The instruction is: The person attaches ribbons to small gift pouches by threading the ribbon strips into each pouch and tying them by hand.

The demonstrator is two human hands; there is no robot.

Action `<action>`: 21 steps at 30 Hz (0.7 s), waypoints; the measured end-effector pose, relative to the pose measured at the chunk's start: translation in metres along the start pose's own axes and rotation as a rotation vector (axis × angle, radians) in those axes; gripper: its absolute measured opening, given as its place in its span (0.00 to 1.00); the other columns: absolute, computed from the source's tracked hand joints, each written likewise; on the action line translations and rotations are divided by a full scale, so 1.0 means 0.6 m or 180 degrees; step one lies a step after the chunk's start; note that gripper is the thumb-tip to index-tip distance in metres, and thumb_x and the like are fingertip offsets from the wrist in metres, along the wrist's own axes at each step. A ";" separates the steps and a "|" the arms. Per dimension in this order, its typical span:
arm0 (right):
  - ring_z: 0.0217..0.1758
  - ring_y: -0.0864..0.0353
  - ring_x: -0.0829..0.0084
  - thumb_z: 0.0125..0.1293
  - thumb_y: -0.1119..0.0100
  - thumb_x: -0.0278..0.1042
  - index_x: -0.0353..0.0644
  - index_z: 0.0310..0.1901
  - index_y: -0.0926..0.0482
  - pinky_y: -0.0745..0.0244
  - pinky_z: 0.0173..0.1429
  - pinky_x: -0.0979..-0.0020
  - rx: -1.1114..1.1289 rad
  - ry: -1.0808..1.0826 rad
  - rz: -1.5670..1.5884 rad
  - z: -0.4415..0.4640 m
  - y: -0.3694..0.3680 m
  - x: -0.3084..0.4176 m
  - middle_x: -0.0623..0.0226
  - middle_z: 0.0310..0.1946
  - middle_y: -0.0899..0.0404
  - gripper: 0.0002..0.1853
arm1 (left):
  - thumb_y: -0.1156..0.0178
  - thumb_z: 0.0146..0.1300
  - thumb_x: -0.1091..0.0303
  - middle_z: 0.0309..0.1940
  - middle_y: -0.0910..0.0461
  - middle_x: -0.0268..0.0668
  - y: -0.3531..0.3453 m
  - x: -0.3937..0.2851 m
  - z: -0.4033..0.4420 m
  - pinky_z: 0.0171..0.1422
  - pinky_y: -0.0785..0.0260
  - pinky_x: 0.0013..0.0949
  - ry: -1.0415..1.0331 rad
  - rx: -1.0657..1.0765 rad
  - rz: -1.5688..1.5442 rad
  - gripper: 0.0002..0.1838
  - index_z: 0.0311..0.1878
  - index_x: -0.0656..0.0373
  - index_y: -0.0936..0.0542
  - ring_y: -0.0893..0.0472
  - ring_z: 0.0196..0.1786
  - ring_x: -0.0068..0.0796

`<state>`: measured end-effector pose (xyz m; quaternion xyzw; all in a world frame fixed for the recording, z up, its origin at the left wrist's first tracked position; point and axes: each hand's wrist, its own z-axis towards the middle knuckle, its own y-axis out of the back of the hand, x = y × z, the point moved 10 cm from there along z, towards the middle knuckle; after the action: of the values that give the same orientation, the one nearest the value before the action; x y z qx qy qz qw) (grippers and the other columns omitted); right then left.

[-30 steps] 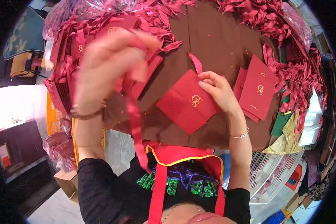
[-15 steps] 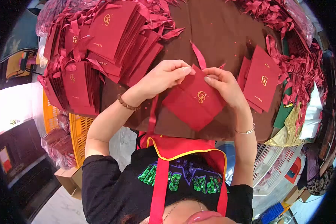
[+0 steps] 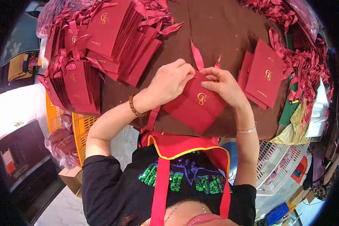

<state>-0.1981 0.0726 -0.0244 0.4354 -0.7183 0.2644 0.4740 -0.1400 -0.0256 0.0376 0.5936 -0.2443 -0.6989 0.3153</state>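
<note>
On the red bag [image 3: 199,116], gold "GS" [image 3: 202,98]

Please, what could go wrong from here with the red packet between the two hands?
The left hand and right hand crowd one corner of the red packet, so that corner might bend or crease.
The ribbon hanging near the apron might catch.
The leaning stack at left might slide if an arm bumps it.

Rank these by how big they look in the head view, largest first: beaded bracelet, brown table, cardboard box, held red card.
1. Brown table
2. Held red card
3. Cardboard box
4. Beaded bracelet
</note>
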 end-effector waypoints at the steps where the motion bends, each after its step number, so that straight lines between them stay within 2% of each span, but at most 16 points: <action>1: 0.43 0.24 0.79 0.58 0.43 0.23 0.31 0.50 0.26 0.28 0.48 0.76 0.0065 -0.0043 -0.0033 -0.001 -0.004 -0.002 0.64 0.40 0.20 0.17 | 0.42 0.58 0.74 0.32 0.24 0.45 -0.002 0.001 -0.002 0.38 0.29 0.41 0.0031 -0.0013 0.0024 0.04 0.36 0.62 0.25 0.22 0.36 0.47; 2: 0.43 0.24 0.79 0.58 0.43 0.23 0.31 0.50 0.26 0.28 0.48 0.76 0.0064 -0.0048 -0.0019 -0.001 -0.005 -0.003 0.64 0.40 0.20 0.17 | 0.42 0.58 0.74 0.32 0.24 0.45 -0.007 -0.002 -0.005 0.38 0.29 0.41 0.0034 0.0001 0.0024 0.04 0.36 0.62 0.25 0.22 0.36 0.47; 4: 0.37 0.27 0.86 0.58 0.43 0.23 0.33 0.49 0.26 0.30 0.42 0.82 0.0128 0.0156 -0.0050 -0.001 -0.010 0.008 0.73 0.36 0.23 0.15 | 0.45 0.58 0.73 0.31 0.24 0.44 -0.016 -0.004 -0.008 0.39 0.30 0.43 0.0102 0.0004 -0.0069 0.03 0.35 0.61 0.25 0.23 0.35 0.48; 14: 0.39 0.26 0.85 0.59 0.44 0.23 0.33 0.50 0.26 0.30 0.44 0.82 0.0152 0.0089 0.0129 -0.004 -0.012 0.006 0.72 0.39 0.23 0.16 | 0.43 0.56 0.77 0.30 0.23 0.45 -0.018 0.003 -0.003 0.38 0.28 0.40 0.0022 -0.0140 -0.0577 0.04 0.35 0.63 0.24 0.21 0.34 0.45; 17: 0.38 0.26 0.85 0.59 0.44 0.22 0.34 0.51 0.27 0.30 0.44 0.82 0.0181 0.0160 -0.0034 -0.003 -0.013 0.008 0.72 0.39 0.23 0.16 | 0.42 0.56 0.77 0.30 0.22 0.45 -0.017 0.019 -0.005 0.38 0.28 0.39 0.0364 -0.0088 -0.0935 0.04 0.35 0.63 0.23 0.21 0.35 0.44; 19: 0.38 0.26 0.84 0.60 0.44 0.22 0.34 0.52 0.28 0.29 0.44 0.82 0.0331 0.0088 0.0325 -0.003 -0.021 0.002 0.71 0.38 0.22 0.17 | 0.41 0.56 0.76 0.30 0.22 0.45 -0.018 0.033 -0.008 0.38 0.28 0.38 0.0894 0.0046 -0.1172 0.04 0.35 0.63 0.23 0.20 0.35 0.43; 20: 0.38 0.26 0.84 0.60 0.44 0.22 0.34 0.52 0.28 0.29 0.44 0.82 0.0333 0.0084 0.0326 -0.004 -0.021 0.002 0.71 0.38 0.22 0.17 | 0.41 0.56 0.76 0.30 0.22 0.45 -0.018 0.037 -0.011 0.38 0.28 0.38 0.0897 0.0047 -0.1174 0.04 0.35 0.63 0.23 0.20 0.35 0.43; 21: 0.38 0.26 0.84 0.60 0.44 0.22 0.34 0.52 0.29 0.29 0.43 0.82 0.0298 0.0064 0.0366 -0.004 -0.020 0.003 0.71 0.37 0.22 0.17 | 0.41 0.56 0.76 0.32 0.21 0.44 -0.014 0.033 -0.012 0.40 0.28 0.35 0.0669 0.0021 -0.0898 0.05 0.37 0.63 0.22 0.20 0.36 0.39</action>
<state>-0.1869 0.0682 -0.0223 0.4124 -0.7241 0.3288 0.4444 -0.1363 -0.0343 0.0168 0.6928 -0.1266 -0.6695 0.2360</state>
